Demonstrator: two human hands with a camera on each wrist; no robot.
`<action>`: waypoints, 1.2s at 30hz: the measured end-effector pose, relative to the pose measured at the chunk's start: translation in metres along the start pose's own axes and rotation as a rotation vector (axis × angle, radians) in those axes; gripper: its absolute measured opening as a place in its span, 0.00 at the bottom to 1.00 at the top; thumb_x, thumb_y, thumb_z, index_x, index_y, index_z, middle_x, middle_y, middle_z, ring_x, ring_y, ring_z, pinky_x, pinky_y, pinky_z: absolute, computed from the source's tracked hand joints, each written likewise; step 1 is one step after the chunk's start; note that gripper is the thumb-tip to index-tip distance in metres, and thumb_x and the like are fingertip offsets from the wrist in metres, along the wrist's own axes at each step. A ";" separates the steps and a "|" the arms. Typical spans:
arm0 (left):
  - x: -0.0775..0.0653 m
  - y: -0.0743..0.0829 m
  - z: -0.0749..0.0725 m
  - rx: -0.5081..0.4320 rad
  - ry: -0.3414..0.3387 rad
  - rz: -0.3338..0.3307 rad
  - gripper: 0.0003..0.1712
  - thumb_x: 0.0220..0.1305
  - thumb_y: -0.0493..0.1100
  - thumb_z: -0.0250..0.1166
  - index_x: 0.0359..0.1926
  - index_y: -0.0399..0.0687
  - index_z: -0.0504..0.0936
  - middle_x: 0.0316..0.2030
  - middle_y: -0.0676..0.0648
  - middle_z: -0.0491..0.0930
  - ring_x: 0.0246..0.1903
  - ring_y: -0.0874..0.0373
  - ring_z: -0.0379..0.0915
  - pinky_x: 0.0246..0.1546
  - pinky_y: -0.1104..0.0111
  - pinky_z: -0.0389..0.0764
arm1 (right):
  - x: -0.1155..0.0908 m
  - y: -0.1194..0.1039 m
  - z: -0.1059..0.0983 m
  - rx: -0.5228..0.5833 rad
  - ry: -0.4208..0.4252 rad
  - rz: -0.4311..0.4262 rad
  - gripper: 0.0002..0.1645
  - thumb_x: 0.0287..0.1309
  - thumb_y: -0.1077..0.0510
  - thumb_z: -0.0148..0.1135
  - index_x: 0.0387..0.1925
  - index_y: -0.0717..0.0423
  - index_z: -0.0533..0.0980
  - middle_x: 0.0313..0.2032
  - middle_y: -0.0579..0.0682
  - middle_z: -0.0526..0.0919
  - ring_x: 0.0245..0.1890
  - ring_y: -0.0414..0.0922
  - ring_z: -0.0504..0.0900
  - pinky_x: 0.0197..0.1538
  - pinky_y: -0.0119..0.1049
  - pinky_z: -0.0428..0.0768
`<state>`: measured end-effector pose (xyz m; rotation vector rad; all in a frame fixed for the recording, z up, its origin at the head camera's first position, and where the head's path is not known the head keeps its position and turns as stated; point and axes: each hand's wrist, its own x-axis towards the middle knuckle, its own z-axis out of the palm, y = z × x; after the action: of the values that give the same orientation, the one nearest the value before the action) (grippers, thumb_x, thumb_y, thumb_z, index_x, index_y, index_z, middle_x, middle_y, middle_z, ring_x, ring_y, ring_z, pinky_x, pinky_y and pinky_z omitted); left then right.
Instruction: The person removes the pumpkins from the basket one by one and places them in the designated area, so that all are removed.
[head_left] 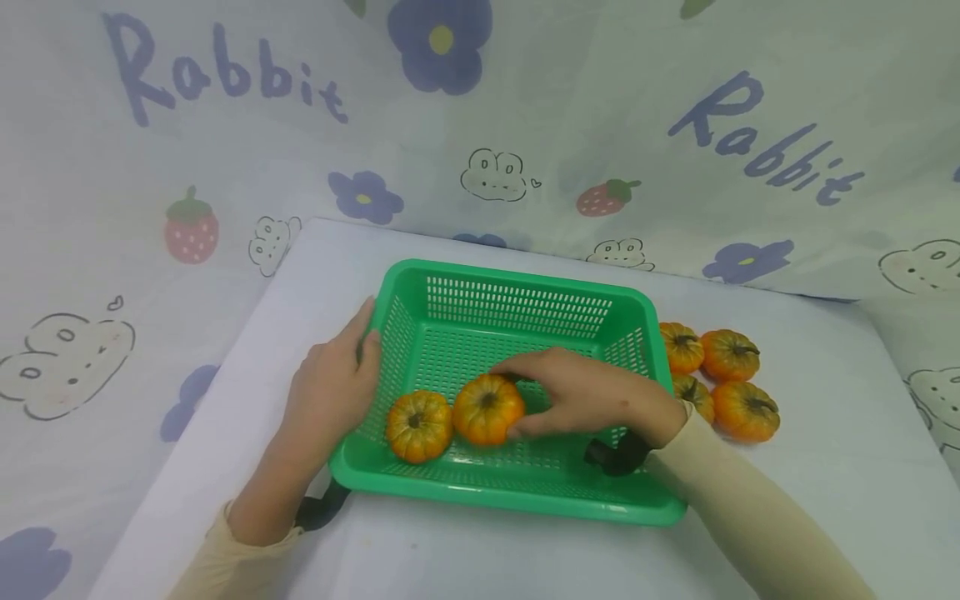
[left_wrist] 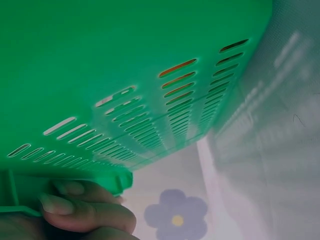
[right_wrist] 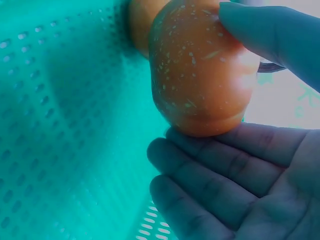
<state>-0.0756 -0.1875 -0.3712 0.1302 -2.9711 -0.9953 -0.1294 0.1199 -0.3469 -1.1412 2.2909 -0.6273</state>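
Observation:
A green plastic basket [head_left: 517, 500] with slotted walls stands on the white table. At its left side my left hand [head_left: 330, 383] grips the rim; the left wrist view shows fingers [left_wrist: 90, 210] curled at the rim beside the slotted wall [left_wrist: 150, 125]. Inside the basket, my right hand [head_left: 573, 387] holds a small orange pumpkin [head_left: 489, 408] between thumb and fingers. That same pumpkin [right_wrist: 200, 70] fills the upper middle of the right wrist view, thumb on one side and fingers against the other. Another small pumpkin [head_left: 418, 427] sits left of it in the basket's front left corner.
Right of the basket, several more small pumpkins [head_left: 744, 410] stand grouped on the table [head_left: 825, 500]. Behind the table hangs a white cloth [head_left: 555, 108] printed with rabbits, flowers and strawberries. Dark straps [head_left: 621, 457] show at both wrists.

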 end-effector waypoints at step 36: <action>-0.003 0.002 -0.001 0.008 -0.004 0.005 0.35 0.85 0.57 0.35 0.84 0.47 0.52 0.58 0.26 0.79 0.32 0.45 0.78 0.33 0.51 0.80 | -0.134 0.009 -0.022 -0.064 0.498 0.158 0.45 0.58 0.51 0.80 0.74 0.49 0.71 0.65 0.45 0.78 0.61 0.41 0.80 0.60 0.27 0.76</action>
<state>-0.0724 -0.1864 -0.3688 0.1216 -2.9775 -0.9846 -0.0786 0.2385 -0.3047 -0.8892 2.8031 -0.8565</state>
